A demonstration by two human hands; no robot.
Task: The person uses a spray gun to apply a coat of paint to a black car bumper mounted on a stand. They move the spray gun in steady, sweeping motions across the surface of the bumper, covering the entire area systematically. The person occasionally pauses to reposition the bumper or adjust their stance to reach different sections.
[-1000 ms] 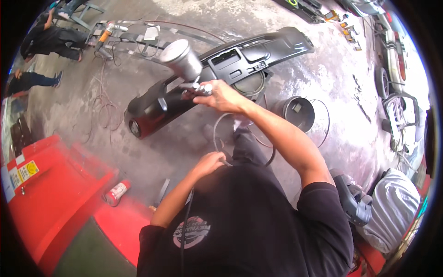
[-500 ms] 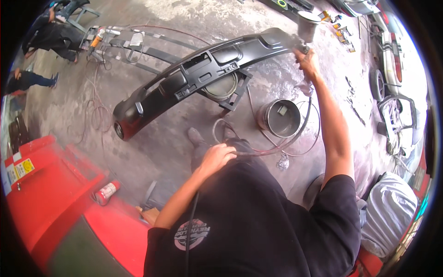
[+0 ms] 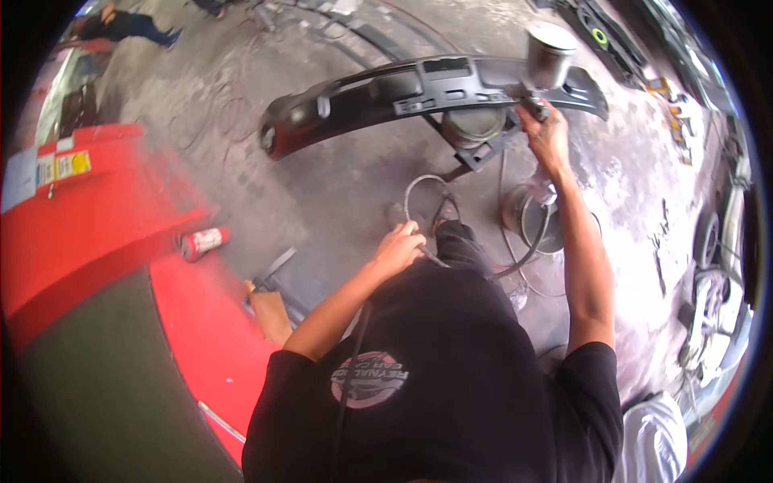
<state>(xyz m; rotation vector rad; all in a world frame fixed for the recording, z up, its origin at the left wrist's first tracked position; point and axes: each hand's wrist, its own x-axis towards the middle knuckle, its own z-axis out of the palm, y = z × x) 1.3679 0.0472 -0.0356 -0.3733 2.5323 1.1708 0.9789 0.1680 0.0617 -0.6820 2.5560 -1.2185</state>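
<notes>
My right hand (image 3: pixel 547 137) is wrapped round the handle of a spray gun (image 3: pixel 533 103), whose metal cup (image 3: pixel 551 58) stands on top. The gun is in front of the right half of a black car bumper (image 3: pixel 354 114), and I cannot tell the gap between them. An air hose (image 3: pixel 527 262) hangs below my right hand and loops across toward my left. At waist height my left hand (image 3: pixel 400 248) is closed round that hose. The bumper rests on a dark metal stand (image 3: pixel 475 157) with a round can (image 3: pixel 473 127) beneath it.
A red car panel (image 3: pixel 97 209) fills the left side, with a red canister (image 3: pixel 203 243) lying on it. Behind my right forearm stands a bucket (image 3: pixel 535 219). Car parts (image 3: pixel 708 322) line the right edge. A person (image 3: pixel 133 26) is at the far upper left.
The spray gun, in my right hand, has shifted from the bumper's right end to further in along it. The view has turned, and my left hand still holds the hose.
</notes>
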